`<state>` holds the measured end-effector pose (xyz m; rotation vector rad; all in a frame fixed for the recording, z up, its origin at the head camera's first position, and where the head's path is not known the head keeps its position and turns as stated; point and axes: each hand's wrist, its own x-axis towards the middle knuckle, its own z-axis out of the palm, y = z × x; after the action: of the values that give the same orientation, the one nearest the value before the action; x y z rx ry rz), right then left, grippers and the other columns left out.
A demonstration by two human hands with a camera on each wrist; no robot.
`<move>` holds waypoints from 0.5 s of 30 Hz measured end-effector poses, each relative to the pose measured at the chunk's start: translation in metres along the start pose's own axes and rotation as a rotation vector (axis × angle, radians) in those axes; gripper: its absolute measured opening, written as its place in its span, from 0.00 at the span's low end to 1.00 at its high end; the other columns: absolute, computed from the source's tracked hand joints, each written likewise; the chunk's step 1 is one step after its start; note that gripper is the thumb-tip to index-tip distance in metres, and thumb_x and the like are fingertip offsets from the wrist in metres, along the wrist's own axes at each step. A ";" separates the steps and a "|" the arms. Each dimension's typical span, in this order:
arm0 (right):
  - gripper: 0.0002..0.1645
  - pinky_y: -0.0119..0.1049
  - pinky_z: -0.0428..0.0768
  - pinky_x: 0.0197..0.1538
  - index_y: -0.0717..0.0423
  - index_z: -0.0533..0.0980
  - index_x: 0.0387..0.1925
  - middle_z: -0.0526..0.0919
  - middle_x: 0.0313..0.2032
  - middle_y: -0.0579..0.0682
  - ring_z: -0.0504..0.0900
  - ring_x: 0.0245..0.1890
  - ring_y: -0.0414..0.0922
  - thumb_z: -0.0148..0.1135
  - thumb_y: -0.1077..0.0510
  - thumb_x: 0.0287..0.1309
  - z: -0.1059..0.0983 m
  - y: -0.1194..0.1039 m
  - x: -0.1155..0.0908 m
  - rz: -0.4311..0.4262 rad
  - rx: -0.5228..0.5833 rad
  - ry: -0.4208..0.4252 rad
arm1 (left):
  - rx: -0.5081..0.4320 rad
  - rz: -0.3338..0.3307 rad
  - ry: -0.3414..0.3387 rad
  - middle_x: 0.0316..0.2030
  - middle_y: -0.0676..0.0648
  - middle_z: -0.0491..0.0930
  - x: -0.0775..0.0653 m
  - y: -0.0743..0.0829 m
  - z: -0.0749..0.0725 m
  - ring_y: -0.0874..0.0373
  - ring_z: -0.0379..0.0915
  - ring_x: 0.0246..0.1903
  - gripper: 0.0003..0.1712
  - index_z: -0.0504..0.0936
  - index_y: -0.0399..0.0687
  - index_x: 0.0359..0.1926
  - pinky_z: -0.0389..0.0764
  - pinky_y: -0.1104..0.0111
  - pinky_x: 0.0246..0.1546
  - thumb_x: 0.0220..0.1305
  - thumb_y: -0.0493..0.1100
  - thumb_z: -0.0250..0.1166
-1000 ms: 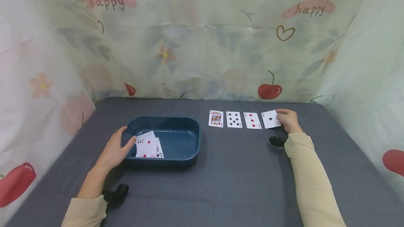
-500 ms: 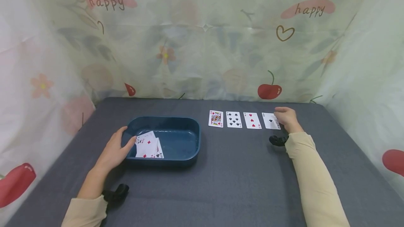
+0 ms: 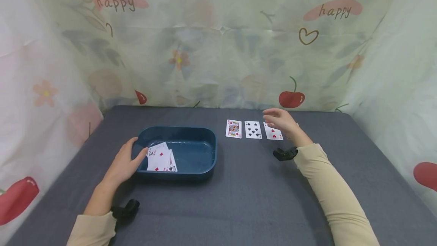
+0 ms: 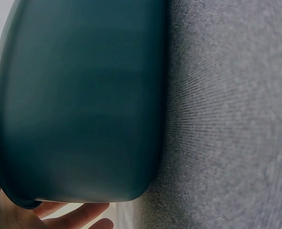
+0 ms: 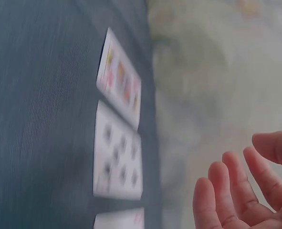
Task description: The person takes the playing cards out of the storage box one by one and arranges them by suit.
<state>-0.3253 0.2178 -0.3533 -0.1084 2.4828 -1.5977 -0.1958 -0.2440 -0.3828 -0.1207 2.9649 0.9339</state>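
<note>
My left hand grips the left end of a dark blue rectangular tray, thumb over the rim. In the left wrist view the fingers curl beneath the tray wall. Several overlapping playing cards lie inside at its left. On the right, a row of face-up cards holds a diamond face card, a spades card and a hearts card. Above the hearts card hovers my right hand, holding nothing, fingers loosely extended. It hides nearly all of the club card at the row's right end.
A dark grey cloth covers the table. Printed curtains close off the back and both sides. Each wrist wears a black strap device, such as the right one.
My right hand first laid the club card flat at the row's right end. It then let go, rose and moved left over the hearts card. The left hand and tray stayed put.
</note>
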 end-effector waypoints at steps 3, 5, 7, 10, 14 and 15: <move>0.28 0.50 0.68 0.65 0.66 0.62 0.62 0.66 0.63 0.67 0.67 0.63 0.62 0.51 0.58 0.64 0.016 -0.015 -0.001 -0.061 0.031 -0.068 | -0.001 0.004 0.001 0.69 0.27 0.44 0.000 -0.001 0.000 0.30 0.44 0.67 0.44 0.43 0.36 0.71 0.52 0.36 0.63 0.68 0.60 0.45; 0.27 0.50 0.69 0.64 0.66 0.63 0.62 0.67 0.62 0.67 0.69 0.62 0.61 0.52 0.59 0.64 0.028 -0.024 -0.003 -0.094 0.037 -0.109 | -0.001 0.007 0.004 0.69 0.27 0.44 0.000 -0.001 0.001 0.30 0.44 0.67 0.44 0.43 0.36 0.71 0.52 0.36 0.63 0.68 0.61 0.45; 0.26 0.51 0.70 0.64 0.65 0.64 0.61 0.68 0.61 0.66 0.70 0.61 0.61 0.53 0.58 0.64 0.040 -0.034 -0.005 -0.122 0.034 -0.151 | -0.001 0.009 0.008 0.69 0.27 0.44 0.000 -0.002 0.001 0.30 0.44 0.67 0.44 0.43 0.35 0.71 0.52 0.36 0.63 0.68 0.60 0.45; 0.26 0.51 0.71 0.63 0.62 0.66 0.61 0.70 0.61 0.64 0.71 0.60 0.59 0.54 0.58 0.63 0.057 -0.046 -0.009 -0.159 0.020 -0.208 | 0.001 0.008 0.013 0.69 0.26 0.44 0.001 -0.002 0.001 0.29 0.44 0.67 0.44 0.43 0.35 0.71 0.53 0.36 0.63 0.68 0.60 0.45; 0.24 0.51 0.73 0.61 0.60 0.68 0.59 0.73 0.58 0.62 0.73 0.58 0.57 0.56 0.57 0.62 0.080 -0.061 -0.010 -0.213 0.000 -0.277 | 0.001 0.004 0.015 0.69 0.26 0.44 0.001 -0.002 0.001 0.29 0.44 0.67 0.44 0.43 0.35 0.71 0.52 0.36 0.63 0.68 0.60 0.45; 0.24 0.51 0.74 0.60 0.59 0.69 0.58 0.73 0.58 0.61 0.74 0.57 0.56 0.56 0.57 0.62 0.085 -0.065 -0.010 -0.223 -0.008 -0.290 | 0.000 0.003 0.015 0.69 0.26 0.44 0.001 -0.002 0.001 0.29 0.44 0.67 0.44 0.43 0.35 0.71 0.52 0.36 0.63 0.68 0.60 0.45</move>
<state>-0.3012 0.1159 -0.3274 -0.5934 2.3162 -1.5235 -0.1965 -0.2445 -0.3850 -0.1238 2.9791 0.9372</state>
